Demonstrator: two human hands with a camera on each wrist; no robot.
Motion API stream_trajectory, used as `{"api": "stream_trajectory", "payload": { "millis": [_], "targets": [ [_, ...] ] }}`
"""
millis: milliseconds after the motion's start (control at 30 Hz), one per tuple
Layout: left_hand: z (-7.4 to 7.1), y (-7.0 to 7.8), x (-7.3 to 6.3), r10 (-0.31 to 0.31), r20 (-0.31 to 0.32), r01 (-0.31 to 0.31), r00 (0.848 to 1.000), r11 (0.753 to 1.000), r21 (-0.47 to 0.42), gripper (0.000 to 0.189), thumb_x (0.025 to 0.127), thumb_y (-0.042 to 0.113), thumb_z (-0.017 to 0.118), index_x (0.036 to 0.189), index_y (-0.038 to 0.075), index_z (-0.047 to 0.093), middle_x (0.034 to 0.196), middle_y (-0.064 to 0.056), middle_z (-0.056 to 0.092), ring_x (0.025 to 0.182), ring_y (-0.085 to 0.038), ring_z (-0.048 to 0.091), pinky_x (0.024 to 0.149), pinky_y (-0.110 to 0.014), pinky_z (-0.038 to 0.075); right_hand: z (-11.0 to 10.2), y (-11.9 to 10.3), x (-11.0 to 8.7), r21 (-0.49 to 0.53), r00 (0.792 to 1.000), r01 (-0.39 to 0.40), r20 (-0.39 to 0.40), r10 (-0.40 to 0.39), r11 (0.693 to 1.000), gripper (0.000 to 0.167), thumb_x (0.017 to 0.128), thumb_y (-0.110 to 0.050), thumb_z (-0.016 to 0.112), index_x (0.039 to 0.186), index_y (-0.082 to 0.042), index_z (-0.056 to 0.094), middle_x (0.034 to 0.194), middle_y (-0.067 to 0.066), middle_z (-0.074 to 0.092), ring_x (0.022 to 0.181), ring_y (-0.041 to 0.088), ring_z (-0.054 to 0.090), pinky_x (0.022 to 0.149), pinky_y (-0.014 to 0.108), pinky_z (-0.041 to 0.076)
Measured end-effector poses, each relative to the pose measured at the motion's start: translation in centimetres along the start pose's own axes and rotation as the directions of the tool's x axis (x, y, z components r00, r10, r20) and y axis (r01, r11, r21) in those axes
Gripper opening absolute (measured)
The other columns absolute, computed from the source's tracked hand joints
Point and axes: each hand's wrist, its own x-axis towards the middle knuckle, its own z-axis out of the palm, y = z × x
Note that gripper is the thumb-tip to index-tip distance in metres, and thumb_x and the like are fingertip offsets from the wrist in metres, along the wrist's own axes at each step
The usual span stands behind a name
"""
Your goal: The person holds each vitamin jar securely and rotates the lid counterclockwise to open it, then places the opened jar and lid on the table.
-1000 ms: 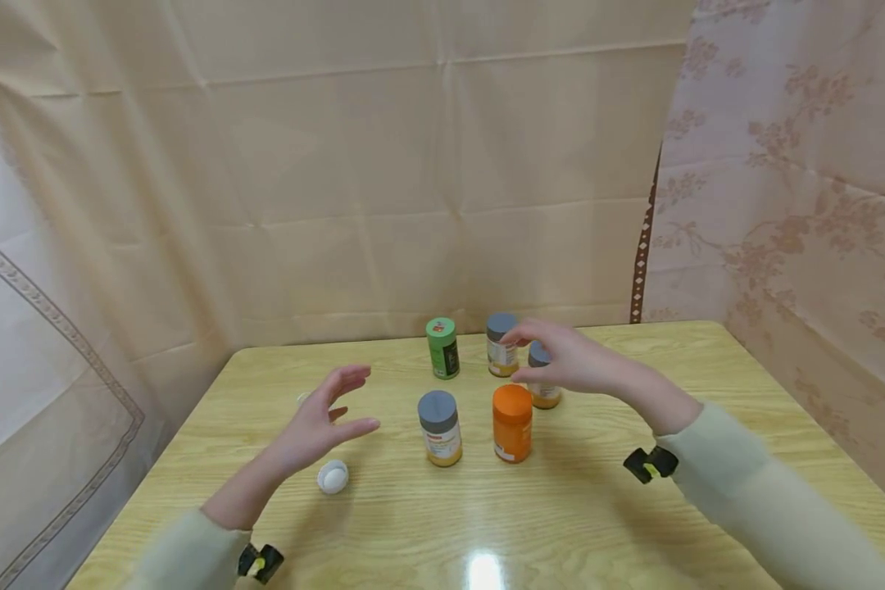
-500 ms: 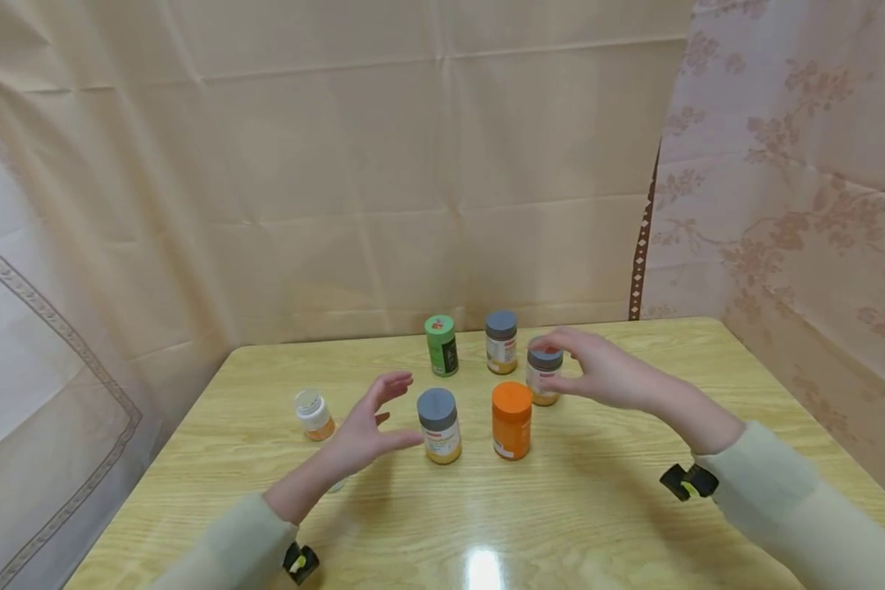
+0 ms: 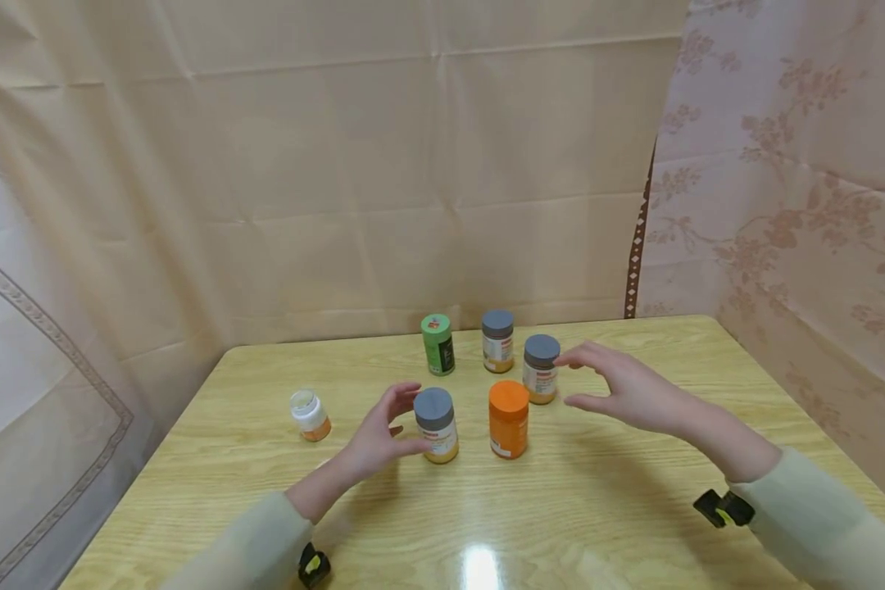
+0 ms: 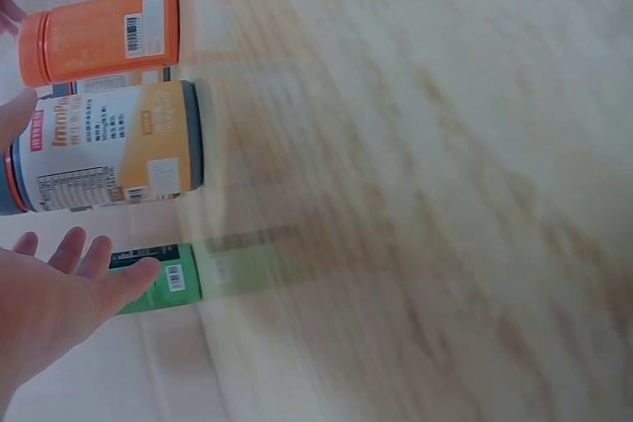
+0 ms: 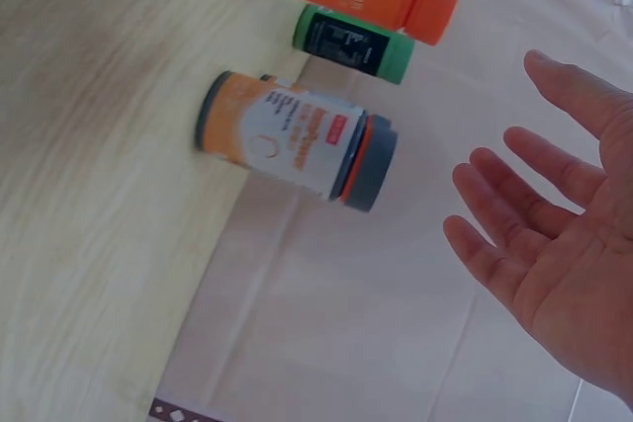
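Note:
At the front middle of the table stands a grey-lidded supplement bottle (image 3: pixel 437 426) with a white and yellow label. My left hand (image 3: pixel 379 438) is at its left side, thumb in front and fingers behind. In the left wrist view that bottle (image 4: pixel 109 150) lies between the thumb and the spread fingers (image 4: pixel 94 256). My right hand (image 3: pixel 619 385) hovers just right of another grey-lidded bottle (image 3: pixel 541 381), with thumb and fingers apart. The right wrist view shows this hand (image 5: pixel 574 234) holding nothing. Between the two bottles stands an orange bottle (image 3: pixel 509 430).
A green bottle (image 3: pixel 438 354) and a third grey-lidded bottle (image 3: pixel 497 351) stand at the back. Left of my left hand is an uncapped white bottle (image 3: pixel 310 418) with an orange lower label. Curtains hang behind the wooden table (image 3: pixel 560 524).
My left hand has moved right, from beside the white bottle to the front grey-lidded bottle. My right hand has drawn back to the right, uncovering the grey-lidded bottle there.

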Motion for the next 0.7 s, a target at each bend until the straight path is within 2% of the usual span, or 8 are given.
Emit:
{"api": "stream_trajectory", "payload": {
  "millis": [200, 500, 700],
  "targets": [
    [0.4, -0.2, 0.2, -0.033, 0.011, 0.033, 0.999, 0.998, -0.045, 0.073, 0.078, -0.002, 0.079, 0.139, 0.001, 0.038, 0.136, -0.020, 0.050, 0.128, -0.040, 0.044, 0.098, -0.060, 0.038, 0.1, 0.4, -1.1, -0.013, 1.000, 0.001, -0.013, -0.001, 1.000, 0.045, 0.088, -0.024, 0.074, 0.125, -0.005, 0.058, 0.120, 0.011, 0.060, 0.110, 0.032, 0.057, 0.092, 0.055, 0.045],
    [1.0, -0.8, 0.6, -0.012, 0.082, 0.018, 0.997, 0.997, -0.081, 0.065, 0.080, -0.005, 0.075, 0.134, -0.004, 0.039, 0.134, -0.024, 0.051, 0.129, -0.044, 0.042, 0.098, -0.053, 0.042, 0.2, 1.4, -2.6, -0.027, 0.999, 0.017, -0.043, -0.018, 0.999, 0.043, 0.088, -0.023, 0.074, 0.124, -0.005, 0.058, 0.119, 0.009, 0.060, 0.108, 0.030, 0.058, 0.088, 0.052, 0.048],
    [1.1, -0.9, 0.7, 0.011, 0.088, -0.004, 0.996, 0.997, -0.078, 0.061, 0.081, -0.006, 0.074, 0.132, -0.007, 0.041, 0.132, -0.025, 0.052, 0.128, -0.045, 0.042, 0.101, -0.054, 0.038, 0.3, 1.8, -3.1, -0.039, 0.998, 0.021, -0.060, -0.023, 0.999, 0.042, 0.088, -0.022, 0.074, 0.123, -0.005, 0.059, 0.117, 0.008, 0.062, 0.107, 0.030, 0.059, 0.087, 0.051, 0.049]
  ]
}}
